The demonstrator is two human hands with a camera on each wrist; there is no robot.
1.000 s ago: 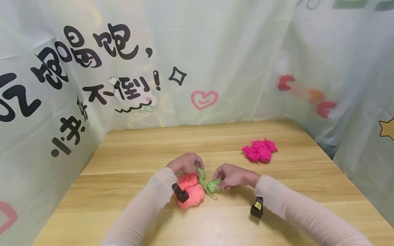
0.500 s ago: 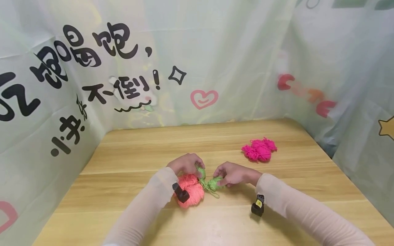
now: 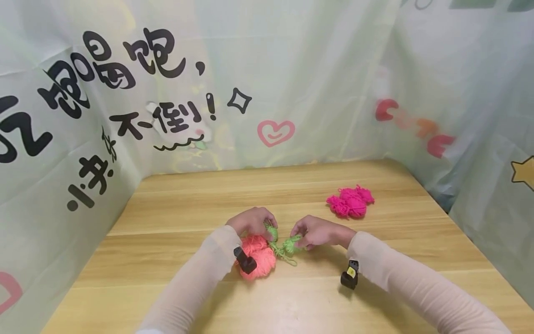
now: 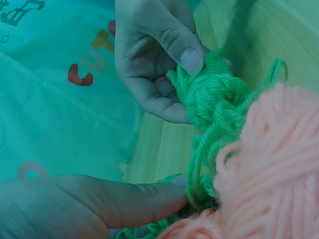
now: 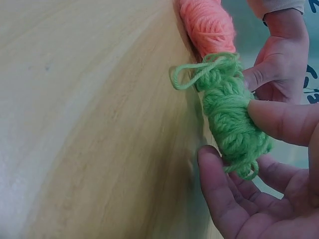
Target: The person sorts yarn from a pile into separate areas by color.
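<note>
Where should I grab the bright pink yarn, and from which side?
I'd take the bright pink yarn by its plump middle, from above: its top is uncovered, and its lumpy ends look like they might pull loose. The right hand is nearer.

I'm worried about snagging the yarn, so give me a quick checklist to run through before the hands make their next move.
1. Right hand has hold of the green yarn: ok, thumb and fingers pinch one end.
2. Left hand has hold of the green yarn: ok, it pinches the other part.
3. Green yarn clear of the coral yarn: not ok, they touch.
4. No stray loops: not ok, a green loop sticks out.
5. No knot between green and coral: cannot tell.
6. Magenta yarn out of the way: ok, it lies apart, beyond the right hand.
</note>
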